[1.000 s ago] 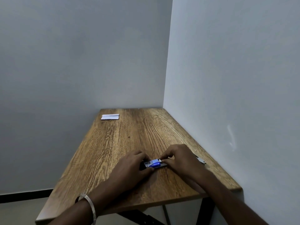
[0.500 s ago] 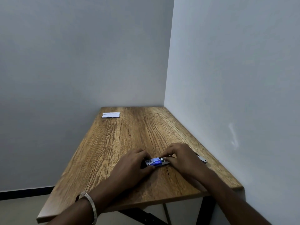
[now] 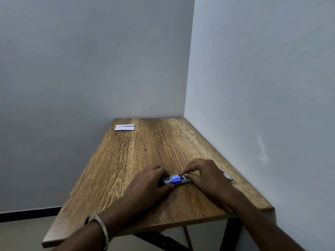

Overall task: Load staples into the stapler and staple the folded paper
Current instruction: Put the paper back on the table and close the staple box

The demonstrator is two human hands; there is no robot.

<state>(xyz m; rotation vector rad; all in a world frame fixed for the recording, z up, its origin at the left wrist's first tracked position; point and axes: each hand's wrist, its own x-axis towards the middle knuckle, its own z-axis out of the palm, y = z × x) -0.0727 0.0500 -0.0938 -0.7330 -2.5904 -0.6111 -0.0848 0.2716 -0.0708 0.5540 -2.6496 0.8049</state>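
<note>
A small blue and white staple box (image 3: 175,180) lies on the wooden table (image 3: 137,160) near its front edge. My left hand (image 3: 150,180) grips the box's left end, thumb on the near side. My right hand (image 3: 204,173) pinches the box's right end with curled fingertips; what sits between them is too small to tell. Just behind my right hand a grey metal stapler (image 3: 227,176) lies partly hidden, close to the right wall. The folded white paper (image 3: 124,127) lies flat at the table's far left corner.
Grey walls close off the table at the back and along the right side. The table's left and front edges drop to the floor, with black metal legs (image 3: 233,230) below. A metal bangle (image 3: 101,227) is on my left wrist.
Both hands stay on the staple box in the same spot. My right fingertips have shifted slightly at the box's right end. The view has tilted a little.
</note>
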